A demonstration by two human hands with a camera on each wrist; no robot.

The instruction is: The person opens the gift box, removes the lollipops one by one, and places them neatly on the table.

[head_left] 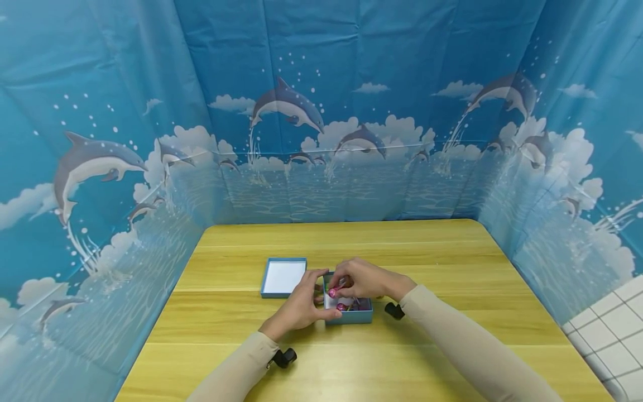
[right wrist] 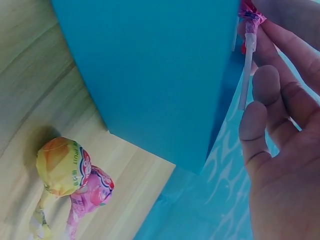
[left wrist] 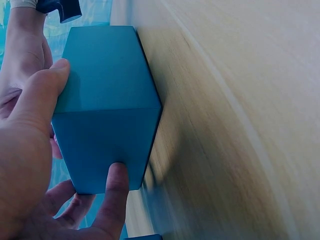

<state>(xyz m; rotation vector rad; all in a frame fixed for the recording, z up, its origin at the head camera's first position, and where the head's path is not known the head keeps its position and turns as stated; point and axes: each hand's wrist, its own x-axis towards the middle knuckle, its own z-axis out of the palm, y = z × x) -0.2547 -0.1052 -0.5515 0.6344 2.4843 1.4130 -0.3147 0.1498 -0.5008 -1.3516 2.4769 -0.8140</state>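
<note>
The left hand (head_left: 300,306) gripped the side of the blue box (head_left: 350,316) on the yellow surface (head_left: 432,251). The right hand (head_left: 365,279) pinched a pink lollipop (head_left: 334,291) by its stick, just over the box. The box lid (head_left: 283,277) lay close beside it.

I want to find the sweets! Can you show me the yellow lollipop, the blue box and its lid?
yellow lollipop (right wrist: 62,166), right wrist view, wrapped head.
blue box (left wrist: 107,107), left wrist view, outer wall.
lid (head_left: 283,277), head view, white inside.

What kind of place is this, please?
Probably a small staged recording booth, not a home: a wooden table enclosed on three sides by a dolphin-print backdrop, with white tiled floor at the right edge.
</note>
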